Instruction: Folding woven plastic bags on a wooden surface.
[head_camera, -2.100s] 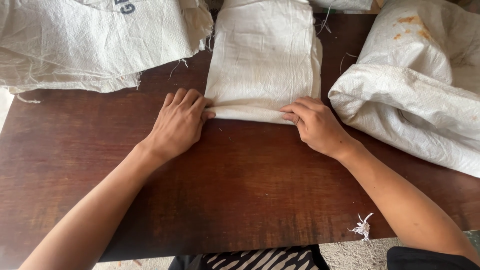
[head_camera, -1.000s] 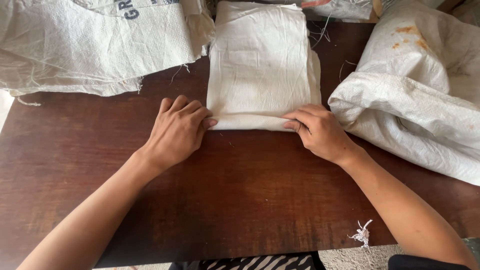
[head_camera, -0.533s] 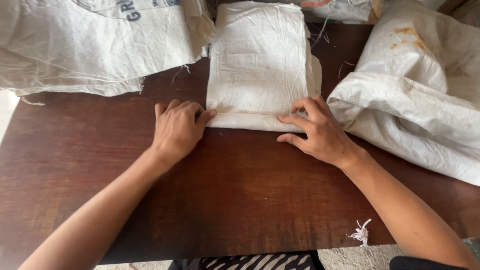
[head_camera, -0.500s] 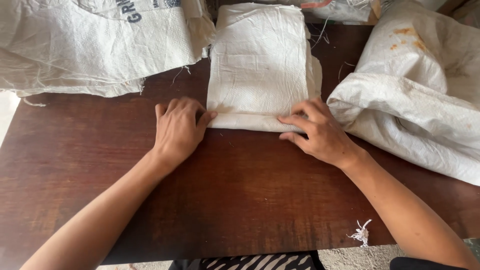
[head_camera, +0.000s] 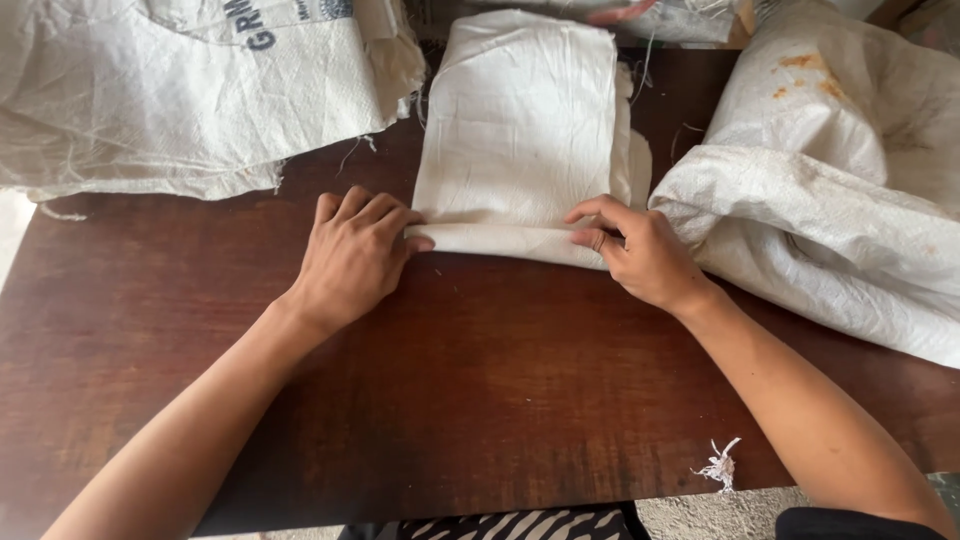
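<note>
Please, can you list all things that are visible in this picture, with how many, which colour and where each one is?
folded woven sack: one, white, centre of the table, its near edge rolled up.
stack of woven sacks: one pile, white with dark print, far left of the table.
crumpled woven sack: one, white with orange-brown stains, right side of the table.
more sack material: count cannot be told, white, at the far edge behind the folded sack.
tuft of loose threads: one, white, near edge of the table on the right.
table: one, dark brown wood, under everything.
striped cloth: one, black and white, below the near table edge.
left hand: one, on the left end of the rolled edge.
right hand: one, gripping the right end of the rolled edge.
</note>
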